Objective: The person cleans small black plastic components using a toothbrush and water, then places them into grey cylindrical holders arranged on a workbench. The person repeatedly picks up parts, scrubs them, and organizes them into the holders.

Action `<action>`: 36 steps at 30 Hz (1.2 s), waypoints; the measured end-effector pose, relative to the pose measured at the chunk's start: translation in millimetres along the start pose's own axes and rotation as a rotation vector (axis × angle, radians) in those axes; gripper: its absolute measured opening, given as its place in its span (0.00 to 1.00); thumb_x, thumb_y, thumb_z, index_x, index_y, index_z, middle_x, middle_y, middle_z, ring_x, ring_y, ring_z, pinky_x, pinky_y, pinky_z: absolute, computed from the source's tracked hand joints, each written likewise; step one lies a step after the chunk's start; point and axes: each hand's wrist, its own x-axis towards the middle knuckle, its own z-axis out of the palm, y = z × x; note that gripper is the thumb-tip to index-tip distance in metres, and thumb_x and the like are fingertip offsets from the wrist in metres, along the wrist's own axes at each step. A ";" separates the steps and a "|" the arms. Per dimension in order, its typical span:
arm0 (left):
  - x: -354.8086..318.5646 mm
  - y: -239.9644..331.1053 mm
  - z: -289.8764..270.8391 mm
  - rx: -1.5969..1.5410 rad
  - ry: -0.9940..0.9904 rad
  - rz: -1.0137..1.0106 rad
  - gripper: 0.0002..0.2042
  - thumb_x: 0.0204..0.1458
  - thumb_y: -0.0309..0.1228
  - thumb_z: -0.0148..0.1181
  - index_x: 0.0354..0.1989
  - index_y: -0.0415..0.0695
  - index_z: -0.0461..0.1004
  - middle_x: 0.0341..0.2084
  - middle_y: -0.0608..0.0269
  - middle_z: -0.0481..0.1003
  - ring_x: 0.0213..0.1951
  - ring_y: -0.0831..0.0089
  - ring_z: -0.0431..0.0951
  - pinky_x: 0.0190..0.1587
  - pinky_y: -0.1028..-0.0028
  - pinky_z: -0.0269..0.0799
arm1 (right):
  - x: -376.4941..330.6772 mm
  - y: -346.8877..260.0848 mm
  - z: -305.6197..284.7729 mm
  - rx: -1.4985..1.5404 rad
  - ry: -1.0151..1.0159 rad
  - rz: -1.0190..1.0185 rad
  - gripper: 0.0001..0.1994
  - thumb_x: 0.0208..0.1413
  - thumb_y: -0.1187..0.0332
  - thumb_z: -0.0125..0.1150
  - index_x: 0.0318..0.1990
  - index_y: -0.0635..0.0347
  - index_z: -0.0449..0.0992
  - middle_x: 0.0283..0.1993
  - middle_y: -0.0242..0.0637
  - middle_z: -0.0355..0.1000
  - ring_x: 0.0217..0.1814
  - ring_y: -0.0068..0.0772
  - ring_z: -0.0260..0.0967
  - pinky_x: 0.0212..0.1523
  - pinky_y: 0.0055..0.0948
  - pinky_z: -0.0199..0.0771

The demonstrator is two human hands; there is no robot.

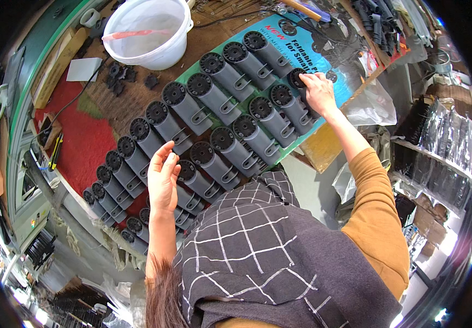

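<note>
Several grey plastic cylinders with black ribbed caps [230,74] lie in slanted rows across the workbench, on a teal printed cardboard sheet [341,87] and a red mat [85,145]. My right hand [318,90] reaches to the far end of the second row, its fingers pressing on the black cap of the last grey cylinder [299,79]. My left hand [163,177] hovers open, palm inward, over the cylinders in the nearer rows and holds nothing.
A white plastic bucket [148,30] stands at the back. Loose black caps [120,76] lie next to it. More black parts [375,24] are piled at the back right. Clear plastic bags [372,104] hang off the bench's right edge. Shelves of bagged goods [438,153] stand at the right.
</note>
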 end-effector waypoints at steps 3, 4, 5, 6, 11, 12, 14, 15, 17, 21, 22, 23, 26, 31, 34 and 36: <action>-0.1 1.4 -0.4 -0.002 0.009 0.006 0.16 0.58 0.28 0.59 0.55 0.48 0.72 0.43 0.76 0.70 0.41 0.86 0.70 0.45 0.82 0.65 | 1.2 16.7 4.4 0.132 0.058 0.177 0.15 0.50 0.73 0.53 0.44 0.56 0.80 0.46 0.38 0.77 0.51 0.42 0.70 0.50 0.39 0.70; -0.1 1.7 -0.7 -0.003 0.006 0.020 0.16 0.58 0.28 0.59 0.55 0.48 0.72 0.43 0.76 0.70 0.41 0.86 0.70 0.45 0.82 0.65 | 1.2 21.3 6.0 0.169 0.072 0.257 0.14 0.50 0.74 0.53 0.43 0.56 0.80 0.46 0.40 0.77 0.50 0.43 0.71 0.50 0.39 0.70; 0.1 2.3 -1.7 -0.010 0.007 0.013 0.16 0.57 0.28 0.59 0.55 0.48 0.72 0.43 0.77 0.70 0.41 0.87 0.70 0.45 0.82 0.65 | 2.7 24.6 8.4 0.309 0.079 0.397 0.12 0.51 0.70 0.55 0.41 0.58 0.81 0.43 0.43 0.76 0.48 0.45 0.72 0.51 0.38 0.71; 0.4 2.5 -2.5 -0.012 0.011 0.011 0.16 0.58 0.28 0.59 0.55 0.48 0.72 0.42 0.77 0.71 0.41 0.87 0.70 0.44 0.83 0.65 | 3.3 27.0 10.3 0.315 0.078 0.430 0.12 0.51 0.68 0.56 0.41 0.58 0.80 0.43 0.43 0.76 0.48 0.45 0.72 0.51 0.38 0.71; 3.5 5.6 -5.3 -0.026 -0.014 0.006 0.16 0.58 0.28 0.59 0.55 0.48 0.72 0.43 0.77 0.73 0.41 0.86 0.72 0.44 0.82 0.66 | 17.8 26.3 23.2 0.401 -0.065 0.715 0.16 0.47 0.55 0.66 0.37 0.58 0.80 0.43 0.43 0.77 0.47 0.42 0.74 0.49 0.38 0.72; 4.2 6.5 -5.0 -0.018 0.025 -0.017 0.17 0.57 0.28 0.59 0.56 0.48 0.72 0.44 0.77 0.73 0.41 0.85 0.73 0.44 0.82 0.67 | 20.7 25.7 25.4 0.428 -0.083 0.752 0.17 0.46 0.54 0.68 0.37 0.57 0.80 0.44 0.43 0.77 0.48 0.42 0.74 0.49 0.38 0.72; 4.9 8.2 -3.6 -0.025 -0.013 0.011 0.16 0.57 0.28 0.59 0.55 0.48 0.72 0.43 0.77 0.73 0.41 0.86 0.73 0.44 0.82 0.67 | 24.6 25.9 28.7 0.435 -0.143 0.818 0.18 0.44 0.53 0.71 0.37 0.55 0.80 0.42 0.41 0.78 0.46 0.40 0.75 0.48 0.38 0.73; 4.9 8.9 -2.8 -0.025 -0.009 0.012 0.16 0.57 0.27 0.59 0.55 0.48 0.72 0.42 0.77 0.72 0.41 0.87 0.72 0.44 0.83 0.66 | 25.3 26.5 30.1 0.464 -0.156 0.815 0.18 0.44 0.53 0.71 0.37 0.55 0.80 0.42 0.41 0.78 0.45 0.40 0.76 0.47 0.38 0.73; 4.9 9.9 -1.0 -0.027 0.001 0.014 0.16 0.57 0.27 0.59 0.55 0.47 0.72 0.41 0.77 0.71 0.41 0.87 0.71 0.44 0.83 0.66 | 24.9 28.1 32.3 0.486 -0.162 0.793 0.18 0.44 0.53 0.71 0.37 0.56 0.80 0.41 0.41 0.78 0.45 0.40 0.76 0.47 0.37 0.73; 6.4 9.1 1.5 -0.024 0.010 0.003 0.16 0.57 0.26 0.59 0.55 0.46 0.72 0.41 0.77 0.72 0.41 0.87 0.71 0.44 0.83 0.66 | 21.2 28.1 35.8 0.450 -0.138 0.747 0.19 0.44 0.53 0.70 0.39 0.55 0.81 0.42 0.41 0.78 0.45 0.40 0.76 0.47 0.37 0.74; 7.2 8.5 1.7 -0.022 0.021 -0.003 0.16 0.57 0.26 0.59 0.55 0.46 0.72 0.41 0.76 0.72 0.41 0.87 0.71 0.44 0.83 0.66 | 20.9 26.9 36.2 0.438 -0.132 0.740 0.19 0.45 0.53 0.70 0.40 0.55 0.81 0.42 0.42 0.78 0.45 0.41 0.76 0.47 0.37 0.74; 8.1 7.9 1.7 -0.016 -0.003 0.004 0.16 0.57 0.27 0.59 0.54 0.47 0.72 0.41 0.77 0.72 0.41 0.87 0.72 0.44 0.83 0.66 | 20.4 25.2 36.2 0.456 -0.129 0.739 0.19 0.44 0.53 0.70 0.40 0.56 0.80 0.42 0.42 0.78 0.45 0.41 0.76 0.47 0.37 0.74; 10.4 6.5 0.8 0.000 -0.032 0.007 0.15 0.57 0.28 0.59 0.54 0.48 0.73 0.42 0.78 0.74 0.41 0.86 0.73 0.44 0.82 0.67 | 20.6 19.2 34.0 0.527 -0.145 0.749 0.22 0.44 0.52 0.71 0.41 0.58 0.80 0.42 0.44 0.78 0.45 0.40 0.76 0.48 0.36 0.73; 11.4 6.3 -0.6 0.011 -0.022 0.014 0.15 0.58 0.29 0.59 0.54 0.48 0.73 0.42 0.77 0.73 0.42 0.86 0.73 0.45 0.82 0.67 | 22.6 12.5 29.5 0.588 -0.234 0.772 0.27 0.43 0.51 0.72 0.45 0.62 0.76 0.45 0.43 0.76 0.47 0.37 0.73 0.50 0.34 0.71; 10.8 6.1 0.4 0.009 -0.011 0.005 0.15 0.58 0.29 0.59 0.54 0.48 0.72 0.43 0.77 0.73 0.43 0.85 0.72 0.45 0.81 0.67 | 24.1 12.5 32.0 0.605 -0.254 0.780 0.27 0.43 0.53 0.73 0.45 0.62 0.75 0.43 0.41 0.76 0.46 0.35 0.72 0.49 0.33 0.70; 10.8 5.8 2.0 0.005 -0.025 0.004 0.15 0.58 0.29 0.59 0.54 0.48 0.72 0.43 0.77 0.73 0.43 0.85 0.72 0.45 0.81 0.67 | 24.7 14.8 34.4 0.601 -0.248 0.786 0.27 0.42 0.54 0.74 0.46 0.62 0.75 0.43 0.41 0.76 0.47 0.34 0.72 0.49 0.33 0.70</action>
